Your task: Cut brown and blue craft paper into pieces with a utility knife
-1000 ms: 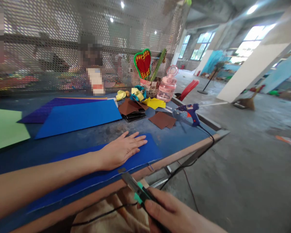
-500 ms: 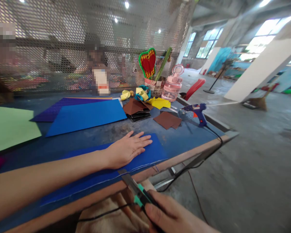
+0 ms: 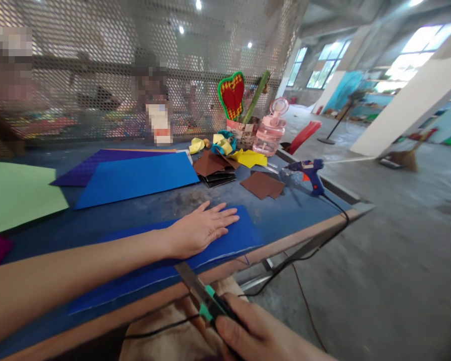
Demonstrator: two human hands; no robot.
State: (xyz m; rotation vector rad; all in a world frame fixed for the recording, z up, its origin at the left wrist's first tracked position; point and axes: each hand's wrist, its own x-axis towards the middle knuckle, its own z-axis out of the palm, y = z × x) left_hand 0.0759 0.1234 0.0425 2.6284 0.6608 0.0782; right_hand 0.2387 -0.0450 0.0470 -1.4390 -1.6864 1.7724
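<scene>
My left hand lies flat with fingers stretched over a dark blue sheet at the table's front edge. That sheet's near edge looks pale and ragged. Low in the view, my right hand is wrapped round the black and green handle of a utility knife. Its wide blade points away from me, and the tip is at the sheet's near edge, just below my left wrist. Whether the blade is in the sheet or only touching it, I cannot tell.
Blue sheets, a pale green sheet and brown pieces lie on the table. A glue gun with a trailing cord rests near the right corner. A pink bottle stands behind. Mesh screens the back, with people beyond it.
The knife and my right hand have moved slightly left along the sheet's near edge. My left hand stays pressed on the sheet. The whole view has shifted a little.
</scene>
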